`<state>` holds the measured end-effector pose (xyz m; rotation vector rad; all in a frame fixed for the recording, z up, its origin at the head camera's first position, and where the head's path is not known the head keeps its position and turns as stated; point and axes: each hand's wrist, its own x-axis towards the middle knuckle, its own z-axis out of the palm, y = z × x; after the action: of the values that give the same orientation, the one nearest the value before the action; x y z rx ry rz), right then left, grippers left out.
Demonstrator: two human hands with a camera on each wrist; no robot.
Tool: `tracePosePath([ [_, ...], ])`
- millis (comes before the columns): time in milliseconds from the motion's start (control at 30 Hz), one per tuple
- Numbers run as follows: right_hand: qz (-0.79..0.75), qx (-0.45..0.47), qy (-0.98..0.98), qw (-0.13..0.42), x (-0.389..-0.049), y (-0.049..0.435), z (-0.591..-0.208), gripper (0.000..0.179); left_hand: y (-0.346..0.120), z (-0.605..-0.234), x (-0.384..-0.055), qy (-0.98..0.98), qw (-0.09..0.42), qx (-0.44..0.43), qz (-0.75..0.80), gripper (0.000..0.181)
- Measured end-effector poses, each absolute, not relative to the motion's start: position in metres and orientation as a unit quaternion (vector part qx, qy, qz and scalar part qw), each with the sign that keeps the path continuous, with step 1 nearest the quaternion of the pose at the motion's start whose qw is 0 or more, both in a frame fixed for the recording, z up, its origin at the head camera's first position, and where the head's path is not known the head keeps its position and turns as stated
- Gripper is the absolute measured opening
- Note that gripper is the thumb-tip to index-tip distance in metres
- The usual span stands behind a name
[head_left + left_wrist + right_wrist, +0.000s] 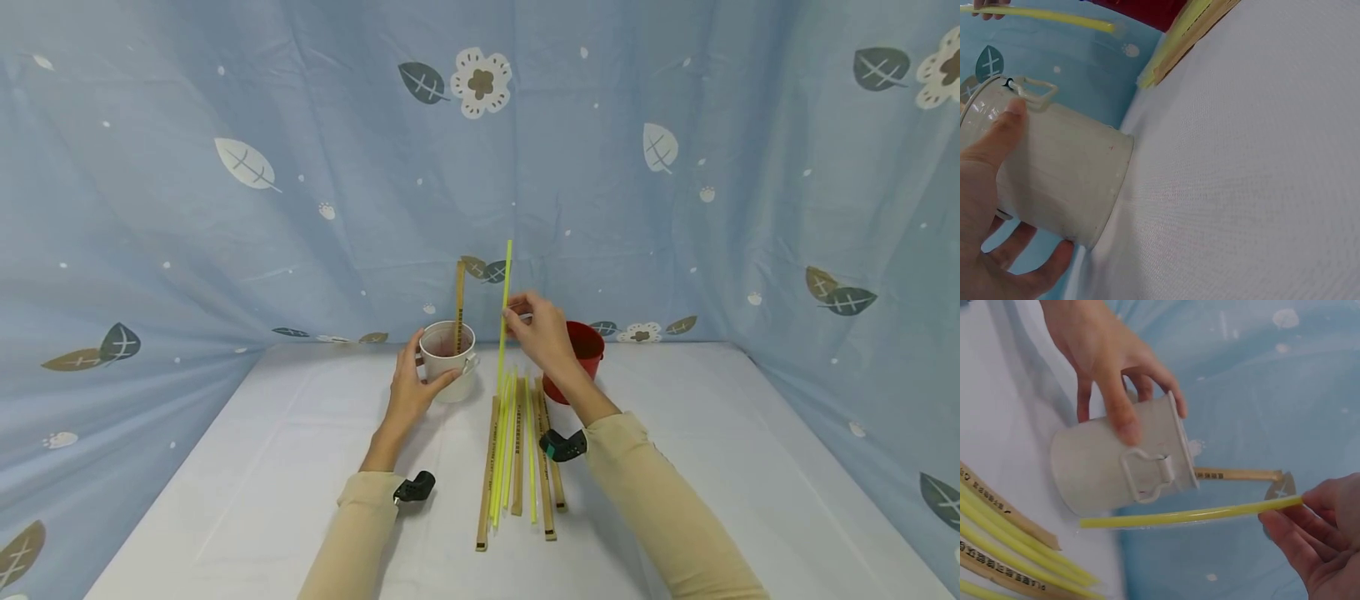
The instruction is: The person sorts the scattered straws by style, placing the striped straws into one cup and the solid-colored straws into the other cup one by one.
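left hand point(411, 385): grips white pail point(1094, 469), far desk edge point(322, 353)
right hand point(543, 332): pinches yellow straw point(1179, 517)
pail-bump risk: if you swing low

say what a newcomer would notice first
Likely the long, thin yellow stick, held almost upright by the right hand. To its left, the left hand holds a round white metal bucket with a brown printed strip inside. Right of the stick is a round red bucket.

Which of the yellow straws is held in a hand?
The near-upright yellow straw pinched by the right hand, beside the white bucket; the other yellow straws lie on the table.
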<state>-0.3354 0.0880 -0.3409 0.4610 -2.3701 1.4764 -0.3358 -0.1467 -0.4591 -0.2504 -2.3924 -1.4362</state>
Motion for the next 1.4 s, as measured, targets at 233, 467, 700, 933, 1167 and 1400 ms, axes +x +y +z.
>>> tracePosePath([
  [233,0.517,0.167,-0.823,0.167,-0.339,0.083,-0.325,0.019,-0.146,-0.459,-0.335,-0.842,0.162,-0.087,-0.507,0.098],
  [467,0.515,0.175,-0.817,0.191,-0.342,0.078,-0.312,0.018,-0.146,-0.458,-0.334,-0.843,0.169,-0.088,-0.503,0.097],
  [700,0.514,0.184,-0.811,0.211,-0.34,0.072,-0.3,0.02,-0.145,-0.458,-0.334,-0.841,0.174,-0.083,-0.505,0.098],
  [933,0.532,0.189,-0.79,0.238,-0.342,0.067,-0.288,0.02,-0.145,-0.458,-0.334,-0.844,0.177,-0.085,-0.499,0.097],
  [1167,0.533,0.191,-0.783,0.258,-0.347,0.059,-0.286,0.019,-0.147,-0.458,-0.335,-0.846,0.168,-0.087,-0.499,0.098],
  [1400,0.557,0.186,-0.769,0.253,-0.35,0.051,-0.293,0.02,-0.147,-0.458,-0.334,-0.844,0.165,-0.084,-0.503,0.098],
])
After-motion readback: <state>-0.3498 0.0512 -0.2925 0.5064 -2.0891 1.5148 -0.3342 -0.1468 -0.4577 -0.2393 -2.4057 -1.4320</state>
